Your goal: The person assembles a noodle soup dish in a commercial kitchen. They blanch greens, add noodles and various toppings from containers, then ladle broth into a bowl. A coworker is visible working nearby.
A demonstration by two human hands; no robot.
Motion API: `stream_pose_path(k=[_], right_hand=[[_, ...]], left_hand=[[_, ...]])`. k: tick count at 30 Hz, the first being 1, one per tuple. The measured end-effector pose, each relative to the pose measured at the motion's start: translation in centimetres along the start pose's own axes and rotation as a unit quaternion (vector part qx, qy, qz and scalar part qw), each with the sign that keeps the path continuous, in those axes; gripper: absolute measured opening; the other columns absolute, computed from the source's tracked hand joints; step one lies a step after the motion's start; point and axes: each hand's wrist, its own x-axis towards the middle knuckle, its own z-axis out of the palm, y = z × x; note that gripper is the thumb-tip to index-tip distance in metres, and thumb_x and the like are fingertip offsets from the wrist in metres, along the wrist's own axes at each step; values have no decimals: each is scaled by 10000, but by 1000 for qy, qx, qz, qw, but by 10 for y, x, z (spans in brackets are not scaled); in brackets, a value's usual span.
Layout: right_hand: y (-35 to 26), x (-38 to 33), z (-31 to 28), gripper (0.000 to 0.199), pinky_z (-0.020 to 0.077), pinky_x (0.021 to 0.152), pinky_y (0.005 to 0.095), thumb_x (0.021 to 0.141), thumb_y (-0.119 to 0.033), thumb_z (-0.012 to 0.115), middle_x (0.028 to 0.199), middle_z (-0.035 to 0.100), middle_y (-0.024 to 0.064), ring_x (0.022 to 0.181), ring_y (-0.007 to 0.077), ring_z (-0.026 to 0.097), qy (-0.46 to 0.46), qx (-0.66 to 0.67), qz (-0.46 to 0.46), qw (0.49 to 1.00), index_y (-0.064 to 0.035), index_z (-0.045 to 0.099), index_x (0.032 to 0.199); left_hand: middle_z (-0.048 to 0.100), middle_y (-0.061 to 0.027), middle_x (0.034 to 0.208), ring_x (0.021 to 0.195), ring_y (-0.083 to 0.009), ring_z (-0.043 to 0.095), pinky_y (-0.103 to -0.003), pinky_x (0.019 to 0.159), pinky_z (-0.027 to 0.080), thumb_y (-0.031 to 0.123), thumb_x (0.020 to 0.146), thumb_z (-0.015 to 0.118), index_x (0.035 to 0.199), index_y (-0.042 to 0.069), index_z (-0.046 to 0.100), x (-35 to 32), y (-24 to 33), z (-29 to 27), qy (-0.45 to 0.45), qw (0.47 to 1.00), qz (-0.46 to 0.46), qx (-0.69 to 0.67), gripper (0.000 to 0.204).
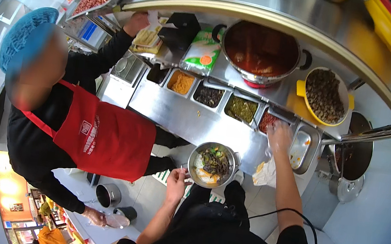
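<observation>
My left hand [176,185] is closed on the handle of a small metal pot [233,177] in front of my body. In the pot lie white noodles, green pieces, dark shredded topping [217,163] and something orange. My right hand [279,138], in a clear plastic glove, reaches down at a metal bin of red chopped topping [267,121]. Its fingers are blurred, so their grip cannot be made out. Left of that bin, in a row, sit bins of green chopped vegetable [241,108], dark shreds [208,96] and orange-yellow topping [181,83].
A large pot of red broth [260,51] and a yellow-handled bowl of brown chunks [326,96] stand behind the bins, under a steel shelf [252,5]. A crumpled white cloth or bag [265,174] hangs at the counter edge. A co-worker in a red apron [108,135] stands close on my left.
</observation>
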Motion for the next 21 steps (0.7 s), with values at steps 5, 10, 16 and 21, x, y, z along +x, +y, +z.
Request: stream_pose_path(k=[5, 10, 16, 21], right_hand=[[43, -26, -10, 346, 555, 924, 481, 919, -319, 670, 1107, 742, 214, 1039, 379, 721, -189, -83, 100, 973, -39, 734, 1111], [84, -55, 27, 256, 565, 904, 513, 973, -160, 551, 1125, 742, 222, 1061, 391, 721, -224, -46, 188, 955, -25, 756, 1044], [36, -38, 30, 357, 557, 908, 497, 932, -271, 624, 1111, 702, 310, 1084, 459, 683, -269, 125, 269, 916, 55, 729, 1033], [88, -34, 81, 314, 554, 927, 473, 908, -216, 627, 1104, 711, 294, 1082, 452, 686, -217, 146, 319, 911, 69, 736, 981]], left_hand=[[693, -129, 1133, 956, -208, 702, -346, 733, 632, 203, 1093, 534, 1136, -32, 597, 16, -9, 16, -18, 1000, 7, 1, 247], [682, -123, 1132, 978, -236, 705, -383, 737, 639, 182, 1089, 537, 1136, -26, 595, 47, -23, 31, -65, 997, 34, 24, 221], [684, -132, 1135, 976, -231, 714, -363, 713, 641, 214, 1093, 537, 1104, -31, 589, 36, -13, 20, -55, 998, 22, 1, 251], [693, -141, 1166, 1007, -250, 709, -368, 736, 641, 217, 1086, 550, 1146, -20, 583, 42, -9, 24, -72, 997, 11, 14, 247]])
